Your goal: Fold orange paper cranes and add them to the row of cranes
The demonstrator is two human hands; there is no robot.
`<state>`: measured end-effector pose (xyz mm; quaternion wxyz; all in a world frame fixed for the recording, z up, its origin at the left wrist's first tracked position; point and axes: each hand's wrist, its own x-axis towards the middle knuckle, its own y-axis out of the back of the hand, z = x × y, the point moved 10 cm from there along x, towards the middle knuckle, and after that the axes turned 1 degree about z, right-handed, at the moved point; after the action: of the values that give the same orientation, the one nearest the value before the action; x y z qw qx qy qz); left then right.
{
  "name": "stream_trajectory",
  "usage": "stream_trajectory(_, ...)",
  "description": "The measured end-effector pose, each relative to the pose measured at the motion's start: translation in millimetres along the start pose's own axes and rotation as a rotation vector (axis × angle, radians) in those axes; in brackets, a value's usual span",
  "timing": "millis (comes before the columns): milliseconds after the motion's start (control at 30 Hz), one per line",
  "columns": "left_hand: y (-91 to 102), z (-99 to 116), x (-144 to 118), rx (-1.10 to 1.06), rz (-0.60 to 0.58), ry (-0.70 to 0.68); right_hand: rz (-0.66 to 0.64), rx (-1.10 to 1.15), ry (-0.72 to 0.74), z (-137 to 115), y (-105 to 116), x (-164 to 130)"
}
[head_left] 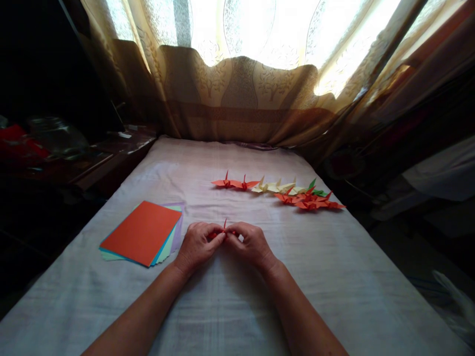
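Pinched between both sets of my fingertips is a small red paper crane [224,229], my left hand [196,245] and right hand [251,243] closed on it from either side, low over the white cloth [230,306]. Left of the crane lies a stack of coloured paper [143,232], orange sheet on top. Beyond the crane sits a row of finished cranes [282,193], red, cream and green.

Matt paper cranes [278,190] and matt paper sheets [143,232] lie on a softly creased woven cloth [334,277].
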<state>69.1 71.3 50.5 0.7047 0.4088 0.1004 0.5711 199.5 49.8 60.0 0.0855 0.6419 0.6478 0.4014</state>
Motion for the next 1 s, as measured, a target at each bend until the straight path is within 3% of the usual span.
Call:
stream_trajectory(400,-3.8,-2.7,0.3,-0.053,-0.048,-0.05,-0.011,-0.003,-0.01,1.4,0.4,1.0)
stream_trajectory(733,-7.1,-0.9,3.0,-0.16,-0.074,-0.007,-0.01,-0.016,-0.101,8.6,-1.2,0.3)
stream_trajectory(1000,-9.8,-3.9,4.3,-0.317,-0.161,0.031,-0.021,0.009,-0.114,6.5,1.9,2.1)
